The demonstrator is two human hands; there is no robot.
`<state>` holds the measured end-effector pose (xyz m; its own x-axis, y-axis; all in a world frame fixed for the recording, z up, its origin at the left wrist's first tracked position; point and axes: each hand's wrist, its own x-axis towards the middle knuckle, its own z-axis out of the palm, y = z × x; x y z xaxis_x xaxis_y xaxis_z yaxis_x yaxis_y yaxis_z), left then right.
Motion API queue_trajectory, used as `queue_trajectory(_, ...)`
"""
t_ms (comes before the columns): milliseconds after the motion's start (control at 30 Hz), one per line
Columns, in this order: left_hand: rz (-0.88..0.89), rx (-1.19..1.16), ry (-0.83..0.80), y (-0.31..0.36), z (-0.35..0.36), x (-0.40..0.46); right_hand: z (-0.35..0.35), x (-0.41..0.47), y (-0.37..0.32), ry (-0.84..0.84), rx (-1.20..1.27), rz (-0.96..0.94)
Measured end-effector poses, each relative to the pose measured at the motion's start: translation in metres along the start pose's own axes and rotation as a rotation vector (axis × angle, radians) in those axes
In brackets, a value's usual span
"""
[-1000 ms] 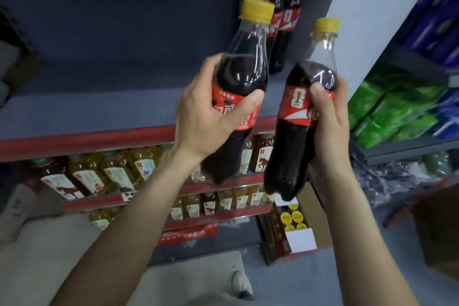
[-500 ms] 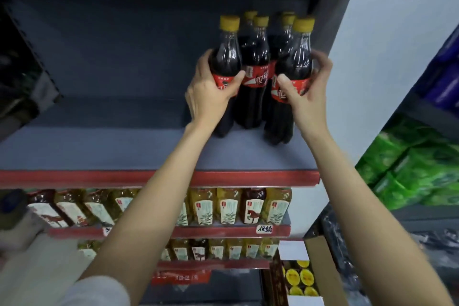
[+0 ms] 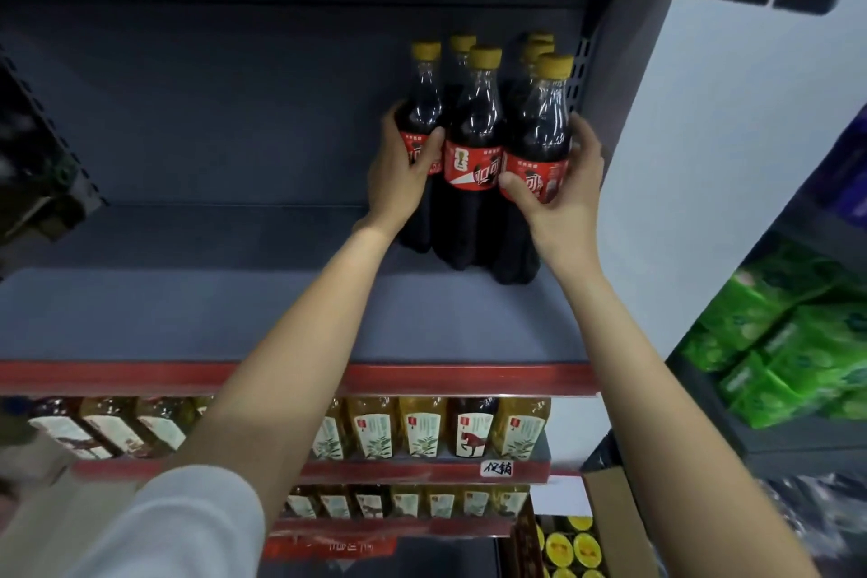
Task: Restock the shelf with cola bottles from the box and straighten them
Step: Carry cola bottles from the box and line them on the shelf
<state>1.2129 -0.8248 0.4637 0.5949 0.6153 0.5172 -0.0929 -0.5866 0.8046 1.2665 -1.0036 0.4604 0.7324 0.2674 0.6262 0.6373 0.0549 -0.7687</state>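
On the grey metal shelf [image 3: 234,310], the left hand [image 3: 399,174] curled its fingers around one yellow-capped dark cola bottle [image 3: 420,127]; the right hand [image 3: 558,188] clasped another [image 3: 539,141].

Six yellow-capped cola bottles [image 3: 474,155], dark and red-labelled, stand upright in a tight cluster at the right end of the grey shelf [image 3: 234,310], three in front and three behind, while the cardboard box [image 3: 610,526] sits low right with yellow caps showing inside.
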Motion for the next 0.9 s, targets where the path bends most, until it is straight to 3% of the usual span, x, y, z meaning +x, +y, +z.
queue_trajectory(100,-0.041,-0.153,-0.084,-0.001,-0.002,-0.004,-0.002,-0.014,-0.002,0.017,-0.150,-0.034)
queue_trajectory(200,-0.060,-0.100,-0.124,0.008,-0.009,-0.011,-0.001,-0.033,-0.016,0.124,-0.265,-0.180)
queue_trajectory(333,-0.067,0.153,0.029,0.017,-0.031,-0.048,0.008,-0.063,-0.039,0.223,-0.200,-0.463)
queue_trajectory(433,0.053,0.084,0.161,0.022,-0.062,-0.099,0.022,-0.091,-0.059,0.160,-0.067,-0.539)
queue_trajectory(567,0.182,0.121,0.348,0.023,-0.117,-0.179,0.053,-0.144,-0.076,-0.059,0.140,-0.517)
queue_trajectory(667,0.171,0.251,0.445,0.011,-0.168,-0.247,0.085,-0.194,-0.085,-0.286,0.224,-0.452)
queue_trajectory(767,-0.008,0.402,0.417,-0.016,-0.231,-0.315,0.124,-0.246,-0.090,-0.552,0.216,-0.389)
queue_trajectory(900,-0.372,0.611,0.287,-0.054,-0.315,-0.406,0.190,-0.323,-0.087,-0.938,0.089,-0.321)
